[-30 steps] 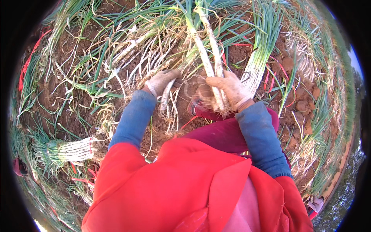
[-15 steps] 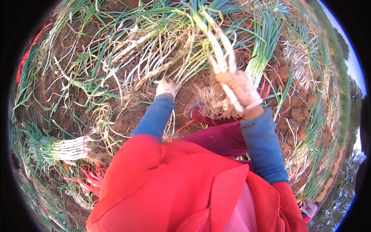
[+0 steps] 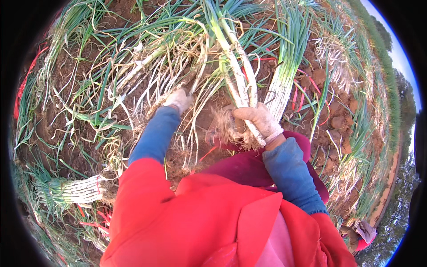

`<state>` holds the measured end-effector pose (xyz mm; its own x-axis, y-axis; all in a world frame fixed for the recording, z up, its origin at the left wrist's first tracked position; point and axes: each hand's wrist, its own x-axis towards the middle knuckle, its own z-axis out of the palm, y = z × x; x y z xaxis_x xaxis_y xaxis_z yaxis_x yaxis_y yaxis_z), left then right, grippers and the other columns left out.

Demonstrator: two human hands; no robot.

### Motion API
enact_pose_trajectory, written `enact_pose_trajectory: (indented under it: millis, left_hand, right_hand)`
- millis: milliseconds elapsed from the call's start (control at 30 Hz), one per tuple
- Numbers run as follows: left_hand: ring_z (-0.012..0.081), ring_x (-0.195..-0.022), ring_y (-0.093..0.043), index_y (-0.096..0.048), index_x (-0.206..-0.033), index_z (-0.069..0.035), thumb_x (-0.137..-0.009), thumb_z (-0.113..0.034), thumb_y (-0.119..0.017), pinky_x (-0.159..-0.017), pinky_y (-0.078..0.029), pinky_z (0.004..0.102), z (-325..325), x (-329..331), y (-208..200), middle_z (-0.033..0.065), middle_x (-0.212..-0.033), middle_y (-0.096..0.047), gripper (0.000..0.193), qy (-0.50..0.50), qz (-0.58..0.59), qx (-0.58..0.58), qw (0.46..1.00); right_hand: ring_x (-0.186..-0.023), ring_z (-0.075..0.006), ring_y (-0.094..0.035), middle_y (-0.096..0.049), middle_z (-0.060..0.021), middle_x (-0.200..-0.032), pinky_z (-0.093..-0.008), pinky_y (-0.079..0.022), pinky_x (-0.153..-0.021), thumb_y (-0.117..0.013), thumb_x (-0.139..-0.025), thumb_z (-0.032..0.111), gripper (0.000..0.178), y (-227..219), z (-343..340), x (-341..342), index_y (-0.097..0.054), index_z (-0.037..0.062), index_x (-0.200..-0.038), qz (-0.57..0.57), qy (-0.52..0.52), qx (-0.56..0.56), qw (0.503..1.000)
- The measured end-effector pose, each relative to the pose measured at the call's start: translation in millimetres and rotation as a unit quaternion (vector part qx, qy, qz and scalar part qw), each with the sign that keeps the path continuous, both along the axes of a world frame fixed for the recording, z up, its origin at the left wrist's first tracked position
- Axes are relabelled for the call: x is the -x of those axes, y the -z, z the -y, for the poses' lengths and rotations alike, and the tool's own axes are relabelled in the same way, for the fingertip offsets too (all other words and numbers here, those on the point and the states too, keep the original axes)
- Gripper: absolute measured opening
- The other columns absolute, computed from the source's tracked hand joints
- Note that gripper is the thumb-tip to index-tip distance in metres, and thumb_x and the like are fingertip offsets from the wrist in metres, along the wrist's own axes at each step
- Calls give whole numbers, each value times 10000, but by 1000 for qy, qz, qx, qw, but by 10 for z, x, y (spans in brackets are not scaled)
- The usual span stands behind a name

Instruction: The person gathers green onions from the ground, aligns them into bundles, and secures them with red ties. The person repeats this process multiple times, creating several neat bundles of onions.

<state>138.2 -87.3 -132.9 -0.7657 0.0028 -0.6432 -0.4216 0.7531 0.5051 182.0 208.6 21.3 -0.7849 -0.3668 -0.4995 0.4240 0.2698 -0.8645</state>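
Several long green onions point(image 3: 239, 78) are in my gloved right hand point(image 3: 260, 120), which is closed around their white shanks near the root end. Their green tops point away from me, and the shaggy roots point(image 3: 251, 142) hang just below my fingers, close to my maroon trouser leg point(image 3: 240, 170). My left hand point(image 3: 178, 100), gloved too, is reaching to the near end of a loose heap of onions point(image 3: 153, 78), well apart from the right; its fingers are hidden, so I cannot tell whether it grips anything.

Just beyond my right hand lies a thick bundle point(image 3: 280, 89), its white shanks toward me and its green leaves away. Red strips point(image 3: 318, 91) lie on the brown soil point(image 3: 336, 122) to the right of it. Over on my left, another bundle point(image 3: 80, 190) lies on its side, a red tie point(image 3: 98, 184) around it near the roots. My blue sleeves point(image 3: 293, 175) cover both forearms, below them my red jacket point(image 3: 191, 218).
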Motion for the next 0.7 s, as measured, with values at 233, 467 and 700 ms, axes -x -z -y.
enact_pose_trajectory:
  millis: [233, 467, 700]
  left_hand:
    - [243, -1153, -673, -605, -1372, 18, -993, -336, -636, -1096, -497, 414, 678, -554, -902, 213, -1319, -666, 520, -156, -110, -285, 939]
    - [265, -1190, -667, -479, -1496, 81, -993, -245, -651, -1041, -521, 340, -168, -1102, -1251, 199, -1327, -667, 624, -48, -43, -496, 866]
    - [377, -1345, -599, -349, -1566, 37, -882, -349, -808, -1114, -475, 428, -261, -1198, -1391, 284, -1445, -588, 911, 156, -144, -229, 950]
  right_hand:
    - [-748, -258, -739, -761, -103, -857, -366, -591, -684, -807, -749, 198, 233, -6, 188, -61, -804, 140, -975, -104, -72, -62, 990]
    - [-961, -377, -731, -772, -156, -1056, -431, -582, -864, -622, -941, 177, 258, -23, 443, -87, -766, 160, -1155, -361, -255, -192, 876]
    - [-1013, -366, -738, -769, -175, -1044, -393, -578, -919, -638, -921, 151, 261, 224, 470, -103, -772, 135, -1145, -142, -159, -159, 964]
